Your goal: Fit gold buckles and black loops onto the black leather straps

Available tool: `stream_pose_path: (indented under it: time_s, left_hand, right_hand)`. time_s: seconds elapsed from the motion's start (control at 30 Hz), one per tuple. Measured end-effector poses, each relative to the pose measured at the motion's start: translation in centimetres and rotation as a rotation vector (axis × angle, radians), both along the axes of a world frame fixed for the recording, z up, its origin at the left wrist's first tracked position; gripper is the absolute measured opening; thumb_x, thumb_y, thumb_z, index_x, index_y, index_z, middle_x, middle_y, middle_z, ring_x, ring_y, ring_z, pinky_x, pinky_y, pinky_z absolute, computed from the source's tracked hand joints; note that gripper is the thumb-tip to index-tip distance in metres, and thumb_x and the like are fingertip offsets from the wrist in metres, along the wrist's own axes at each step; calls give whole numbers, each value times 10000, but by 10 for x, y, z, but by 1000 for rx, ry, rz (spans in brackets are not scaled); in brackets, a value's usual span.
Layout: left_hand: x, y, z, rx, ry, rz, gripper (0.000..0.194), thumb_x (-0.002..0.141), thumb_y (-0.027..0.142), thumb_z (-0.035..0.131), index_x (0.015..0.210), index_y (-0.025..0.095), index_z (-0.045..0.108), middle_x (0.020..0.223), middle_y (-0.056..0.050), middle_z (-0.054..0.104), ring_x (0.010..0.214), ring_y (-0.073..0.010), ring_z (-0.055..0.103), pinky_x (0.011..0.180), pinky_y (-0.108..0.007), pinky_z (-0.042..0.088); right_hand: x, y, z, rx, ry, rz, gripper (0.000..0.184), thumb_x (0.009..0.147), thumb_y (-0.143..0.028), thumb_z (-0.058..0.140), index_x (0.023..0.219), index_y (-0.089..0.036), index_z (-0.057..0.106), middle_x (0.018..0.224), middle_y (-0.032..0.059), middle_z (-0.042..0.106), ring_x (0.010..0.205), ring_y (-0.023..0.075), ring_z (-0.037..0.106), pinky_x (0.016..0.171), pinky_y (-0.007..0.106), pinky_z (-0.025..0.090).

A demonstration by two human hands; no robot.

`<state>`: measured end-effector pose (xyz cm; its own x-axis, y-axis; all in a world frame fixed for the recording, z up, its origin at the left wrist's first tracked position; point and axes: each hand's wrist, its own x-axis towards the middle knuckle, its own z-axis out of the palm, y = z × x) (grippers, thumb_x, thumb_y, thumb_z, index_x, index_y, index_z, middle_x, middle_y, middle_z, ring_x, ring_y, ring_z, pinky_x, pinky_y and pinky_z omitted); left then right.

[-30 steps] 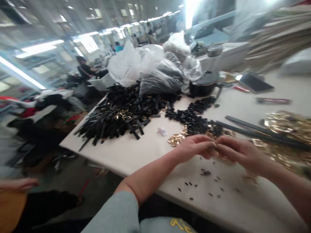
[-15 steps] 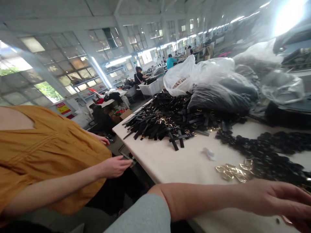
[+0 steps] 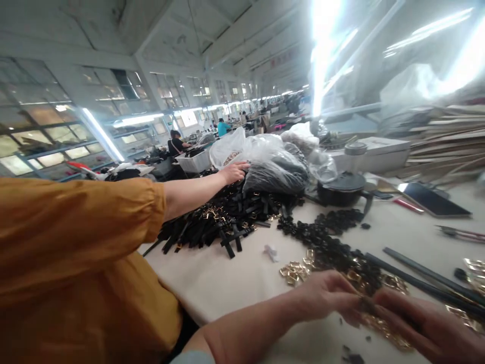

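Low on the right, my left hand [image 3: 333,297] and my right hand [image 3: 424,321] meet fingertip to fingertip over the table. Both are closed in a pinch around a small dark piece, too blurred to name. Beneath and around the fingers lie gold metal buckles [image 3: 390,331]. Left of them is a smaller heap of gold buckles [image 3: 293,273]. A trail of small black pieces [image 3: 333,245] runs behind my hands. Long dark strips [image 3: 420,275] stretch past my right hand toward the right edge.
A co-worker in a mustard shirt [image 3: 76,227] reaches across at left, a hand near a clear plastic bag [image 3: 280,167]. Black straps with buckles [image 3: 212,222] are piled below. A black lidded pot [image 3: 341,188], a phone [image 3: 435,198] and scissors-like tool [image 3: 462,233] stand or lie farther right.
My view has turned right, and my right hand now shows, meeting my left. The co-worker has come closer and stretched an arm over the strap pile to the bag.
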<state>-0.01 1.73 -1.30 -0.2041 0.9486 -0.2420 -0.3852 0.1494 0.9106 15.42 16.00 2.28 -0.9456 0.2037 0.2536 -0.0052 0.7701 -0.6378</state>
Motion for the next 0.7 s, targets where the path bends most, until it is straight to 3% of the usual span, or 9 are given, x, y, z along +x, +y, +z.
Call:
stream_pose_path:
  time_s: [0.07,0.2,0.33,0.47,0.6,0.7]
  left_hand:
    - [0,0,1,-16,9,22,724,379,655,856,836,132,651,601,-69,657,480,-174,618,508,-297,496]
    - [2,-2,3,-59,32,4,766,375,663,847,895,132,660,617,-66,661,497,-177,631,546,-311,514]
    - [3,-7,3,-101,143,-90,594,586,647,759,846,122,664,669,-77,677,569,-161,645,617,-303,518]
    - [1,-13,2,-97,315,-118,386,779,518,636,822,135,645,673,-48,678,588,-141,630,624,-283,508]
    - [5,-20,14,-27,447,-121,316,821,458,604,760,149,610,653,-43,680,575,-138,619,587,-257,489]
    - [8,-22,25,34,442,-75,363,817,507,617,733,153,601,644,-44,673,563,-129,611,578,-247,485]
  right_hand:
    - [-2,-6,7,-37,-96,4,254,824,-529,515,718,-350,660,606,84,648,519,249,637,467,356,509]
    - [-1,-15,15,57,-121,-70,246,851,-399,522,657,-272,603,601,45,638,533,216,622,478,315,474]
    - [1,-15,8,169,-39,-72,233,860,-308,524,640,-238,549,581,18,630,490,168,582,457,265,392]
    - [-1,-10,1,277,22,-79,263,900,-260,486,648,-212,542,569,-2,616,476,127,546,473,241,338]
    - [0,-11,9,322,30,-73,239,912,-225,487,708,-202,607,644,13,649,555,125,567,536,240,360]
    - [0,-13,16,316,88,-87,212,923,-250,502,766,-196,633,697,28,666,622,143,589,596,256,407]
